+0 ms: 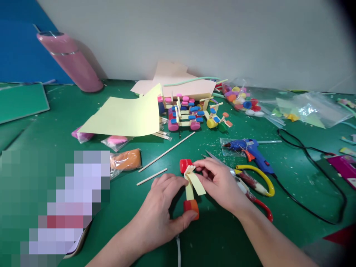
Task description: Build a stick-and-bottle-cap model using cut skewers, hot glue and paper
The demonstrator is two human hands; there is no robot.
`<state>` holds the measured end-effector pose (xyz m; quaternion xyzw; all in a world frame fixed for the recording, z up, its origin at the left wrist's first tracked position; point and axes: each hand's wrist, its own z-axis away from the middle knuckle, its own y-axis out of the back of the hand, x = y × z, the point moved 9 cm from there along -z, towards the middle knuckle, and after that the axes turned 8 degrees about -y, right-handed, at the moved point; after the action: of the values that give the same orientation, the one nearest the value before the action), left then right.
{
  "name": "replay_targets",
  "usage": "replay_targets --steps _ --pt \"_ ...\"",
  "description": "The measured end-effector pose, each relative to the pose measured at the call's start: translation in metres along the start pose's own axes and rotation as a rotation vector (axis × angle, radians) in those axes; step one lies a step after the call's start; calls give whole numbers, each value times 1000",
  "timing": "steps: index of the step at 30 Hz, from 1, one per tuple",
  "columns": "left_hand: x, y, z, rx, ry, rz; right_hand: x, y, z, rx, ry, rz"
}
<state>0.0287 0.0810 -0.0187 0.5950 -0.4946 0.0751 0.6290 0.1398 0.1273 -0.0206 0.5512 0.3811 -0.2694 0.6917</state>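
In the middle foreground my left hand (160,207) is closed on a small craft model, its thumb against the orange-and-red cap (191,208) at the near end. A red cap (185,165) forms the far end, and a pale yellow paper strip (189,192) joins the two. Short light sticks (189,169) sit near the red cap. A second pale strip (197,184) slants off toward the right. My right hand (217,181) has its thumb and fingers closed around that strip's upper end beside the red cap; its exact grip is partly hidden.
Right of my hands lie scissors (254,181) with yellow and red handles and a blue glue gun (247,148) with a black cord. Behind are several finished models (185,115), yellow paper (125,118) and bagged caps (241,98). Two wooden sticks (167,152), wrapped orange clay (126,159) and a pink bottle (71,61) lie or stand leftward.
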Motion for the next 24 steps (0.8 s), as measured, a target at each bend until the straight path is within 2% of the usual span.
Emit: replay_targets --steps 7,16,24 --pt "-1 2 0 8 9 2 6 -3 -4 -41 -34 13" --pt "-1 1 -3 -26 6 4 14 -6 -9 -47 -134 -96" --pt "-1 1 -3 -42 42 35 9 -6 -10 -21 -187 -11"
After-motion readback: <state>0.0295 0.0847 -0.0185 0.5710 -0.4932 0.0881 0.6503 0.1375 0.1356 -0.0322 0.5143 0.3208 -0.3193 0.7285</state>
